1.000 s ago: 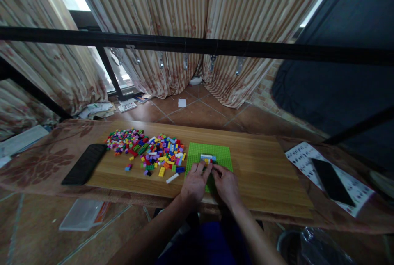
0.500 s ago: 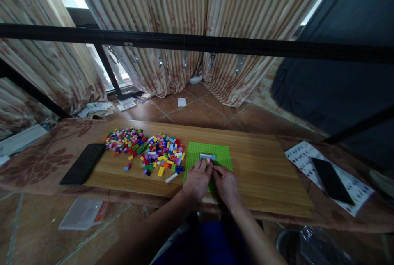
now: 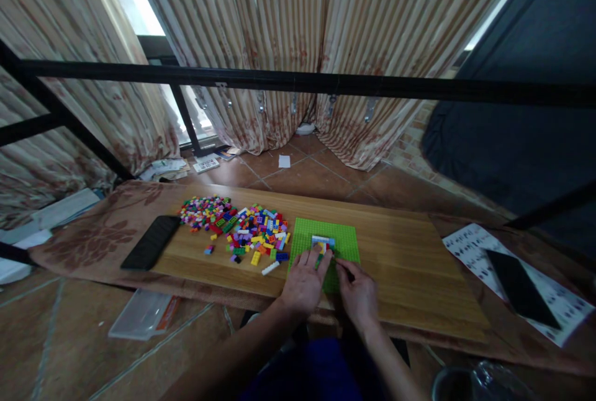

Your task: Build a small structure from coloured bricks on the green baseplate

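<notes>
In the head view, the green square studded baseplate (image 3: 347, 236) lies flat on the long light-brown wooden worktop (image 3: 400, 264), a little right of the middle, with a small cluster of white, light-blue, red and yellow plastic bricks (image 3: 323, 241) on it. The left hand (image 3: 302, 286) reaches in palm down from the near side, its fingers extended and loosely parted, their tips on the near part of the cluster; it is not closed around anything visible. The right hand (image 3: 358, 295) is just right of it over the near right part of the baseplate, its fingers curled and its thumb and forefinger close together; whether it pinches a brick cannot be told. Left of the baseplate lies a loose pile of larger mixed-colour bricks (image 3: 261, 230), with a long white brick (image 3: 270, 268) at its near right side, and farther left a pile of small multicoloured pieces (image 3: 202, 211). A flat black rectangular object (image 3: 151, 243) lies at the worktop's left end, partly over the brown patterned cloth (image 3: 93, 233). To the right, a black phone-like slab (image 3: 521, 289) rests on a white printed sheet (image 3: 465, 243). A clear plastic container (image 3: 139, 314) sits on the brown tiled floor (image 3: 321, 177) at the near left. Beyond the worktop, a black metal rail (image 3: 279, 80) crosses in front of striped beige curtains (image 3: 261, 16).
</notes>
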Demonstrator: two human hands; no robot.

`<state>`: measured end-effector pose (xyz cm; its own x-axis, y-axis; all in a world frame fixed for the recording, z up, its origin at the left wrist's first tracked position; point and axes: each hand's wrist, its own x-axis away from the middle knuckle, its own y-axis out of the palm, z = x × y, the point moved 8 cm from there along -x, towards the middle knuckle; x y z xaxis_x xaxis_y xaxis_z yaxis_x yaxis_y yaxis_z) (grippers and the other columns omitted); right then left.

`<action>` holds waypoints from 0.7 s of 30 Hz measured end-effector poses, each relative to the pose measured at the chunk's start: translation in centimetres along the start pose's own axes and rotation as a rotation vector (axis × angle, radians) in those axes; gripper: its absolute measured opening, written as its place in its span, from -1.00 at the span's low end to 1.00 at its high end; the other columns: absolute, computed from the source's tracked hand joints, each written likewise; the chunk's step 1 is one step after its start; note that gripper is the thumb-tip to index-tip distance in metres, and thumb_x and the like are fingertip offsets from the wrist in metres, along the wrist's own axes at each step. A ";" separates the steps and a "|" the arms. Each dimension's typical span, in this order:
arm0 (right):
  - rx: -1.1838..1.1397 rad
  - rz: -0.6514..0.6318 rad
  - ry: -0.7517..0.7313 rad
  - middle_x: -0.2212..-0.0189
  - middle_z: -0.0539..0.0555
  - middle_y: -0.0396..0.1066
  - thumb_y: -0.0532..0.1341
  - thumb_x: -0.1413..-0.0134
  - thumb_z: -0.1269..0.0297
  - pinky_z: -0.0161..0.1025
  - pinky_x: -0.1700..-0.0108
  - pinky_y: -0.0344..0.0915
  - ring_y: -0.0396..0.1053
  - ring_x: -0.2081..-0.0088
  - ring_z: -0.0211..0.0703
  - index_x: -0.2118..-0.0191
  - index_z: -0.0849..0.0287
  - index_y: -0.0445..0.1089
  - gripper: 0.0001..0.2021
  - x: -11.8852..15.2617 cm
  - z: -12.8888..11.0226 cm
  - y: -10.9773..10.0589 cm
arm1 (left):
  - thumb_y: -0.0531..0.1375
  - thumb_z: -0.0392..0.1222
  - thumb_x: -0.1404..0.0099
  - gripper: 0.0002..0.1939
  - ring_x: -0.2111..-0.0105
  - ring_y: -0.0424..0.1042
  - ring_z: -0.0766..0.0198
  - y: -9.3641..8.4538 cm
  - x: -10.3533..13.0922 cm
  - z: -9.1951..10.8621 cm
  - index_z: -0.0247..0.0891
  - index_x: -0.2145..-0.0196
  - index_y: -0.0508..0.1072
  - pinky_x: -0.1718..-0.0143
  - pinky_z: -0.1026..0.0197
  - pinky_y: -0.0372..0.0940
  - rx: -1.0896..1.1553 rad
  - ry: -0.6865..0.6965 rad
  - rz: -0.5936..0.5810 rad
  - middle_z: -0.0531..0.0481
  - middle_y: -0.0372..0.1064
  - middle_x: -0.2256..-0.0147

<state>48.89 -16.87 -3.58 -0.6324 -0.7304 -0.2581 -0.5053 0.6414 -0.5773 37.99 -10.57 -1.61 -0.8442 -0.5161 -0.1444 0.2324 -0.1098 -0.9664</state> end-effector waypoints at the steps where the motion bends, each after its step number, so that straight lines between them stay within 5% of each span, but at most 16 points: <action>1: -0.016 0.004 0.011 0.26 0.19 0.51 0.05 -0.15 0.12 -0.13 0.13 0.34 0.45 0.25 -0.06 0.24 0.20 0.49 -0.66 0.4 0.2 -0.3 | 0.11 -0.36 -0.17 -0.37 -0.07 0.21 0.00 -0.4 0.8 -0.4 -0.27 -0.21 0.13 -0.07 -0.04 0.20 0.032 -0.014 0.030 -0.25 0.11 -0.18; 6: -0.041 -0.042 0.046 0.22 0.16 0.49 0.06 -0.16 0.07 -0.12 0.09 0.33 0.44 0.18 -0.05 0.21 0.16 0.48 -0.66 2.2 0.6 -0.6 | -0.01 -0.37 -0.30 -0.62 -0.01 0.28 0.13 -2.1 6.2 -5.2 -0.27 -0.06 0.30 -0.07 0.05 0.24 0.110 -0.210 0.273 -0.17 0.28 -0.01; 11: -0.029 -0.189 -0.101 0.25 0.10 0.48 0.03 -0.20 0.20 -0.18 0.10 0.34 0.44 0.21 -0.12 0.18 0.10 0.47 -0.72 3.3 -2.8 2.3 | 0.01 -0.31 -0.33 -0.74 0.08 0.34 0.13 -2.5 10.2 -10.1 -0.27 0.05 0.34 0.03 0.05 0.33 0.073 -0.371 0.400 -0.15 0.33 0.09; 16: 0.038 -0.306 -0.274 0.17 0.10 0.43 0.04 -0.16 0.38 -0.19 0.06 0.32 0.40 0.12 -0.12 0.11 0.10 0.44 -0.73 2.4 -7.5 6.9 | 0.05 -0.30 -0.30 -0.76 0.09 0.35 0.10 -2.1 10.7 -11.8 -0.29 0.09 0.36 0.05 0.02 0.34 0.016 -0.424 0.392 -0.16 0.35 0.09; 21: 0.134 -0.348 -0.313 0.11 0.13 0.38 0.05 -0.11 0.48 -0.18 0.01 0.28 0.35 0.06 -0.09 0.05 0.13 0.40 -0.67 0.6 -9.2 10.6 | 0.06 -0.28 -0.28 -0.79 0.13 0.36 0.09 -2.1 9.8 -12.0 -0.31 0.14 0.39 0.07 0.02 0.34 -0.010 -0.412 0.382 -0.16 0.37 0.16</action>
<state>37.74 -8.35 -2.73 -0.2221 -0.9448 -0.2407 -0.5625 0.3258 -0.7599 23.46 -5.19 -3.54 -0.4422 -0.8071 -0.3911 0.4780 0.1569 -0.8642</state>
